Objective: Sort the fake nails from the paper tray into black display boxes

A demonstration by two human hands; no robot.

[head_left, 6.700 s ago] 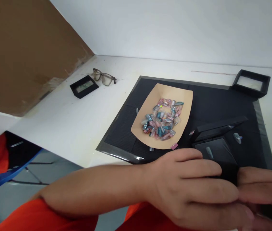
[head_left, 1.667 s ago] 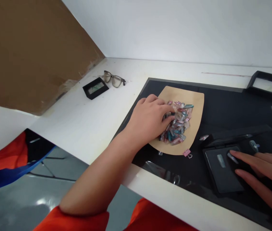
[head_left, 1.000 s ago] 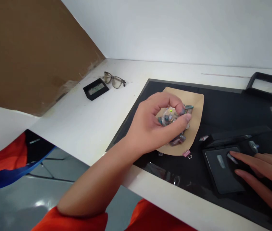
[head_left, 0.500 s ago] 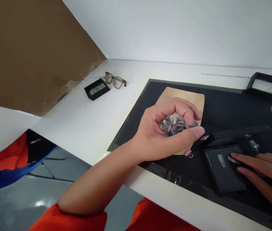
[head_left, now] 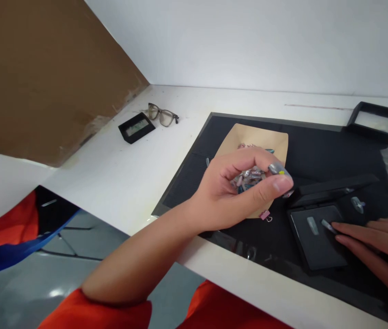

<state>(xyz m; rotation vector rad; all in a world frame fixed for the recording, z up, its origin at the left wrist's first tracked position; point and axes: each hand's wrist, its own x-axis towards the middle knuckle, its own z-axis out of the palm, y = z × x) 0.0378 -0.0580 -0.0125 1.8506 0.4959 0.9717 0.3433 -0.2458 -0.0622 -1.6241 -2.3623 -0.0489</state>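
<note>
My left hand [head_left: 240, 194] is closed in a pinch over a tan paper tray [head_left: 248, 133]. Between its thumb and fingertip is a grey false nail [head_left: 276, 169] with a small yellow spot. Several false nails [head_left: 250, 175] are heaped in the tray, partly hidden by that hand. At the right, the fingers of my right hand [head_left: 379, 240] grip the end of another false nail [head_left: 326, 224] on a flat black box [head_left: 327, 253]. A pale false nail [head_left: 312, 225] lies beside it on the box. The box's raised lid [head_left: 331, 189] stands behind.
A black mat [head_left: 317, 151] covers part of the white table [head_left: 111, 169]. A loose false nail [head_left: 357, 204] lies right of the box. A pink binder clip [head_left: 265, 214] sits at the tray's front. Farther back are glasses [head_left: 164, 116] and two windowed black boxes [head_left: 136, 128] [head_left: 379, 122].
My left hand has turned slightly, and the grey false nail in its pinch shows more clearly. My right fingers have shifted slightly on the box, uncovering more of the false nail there.
</note>
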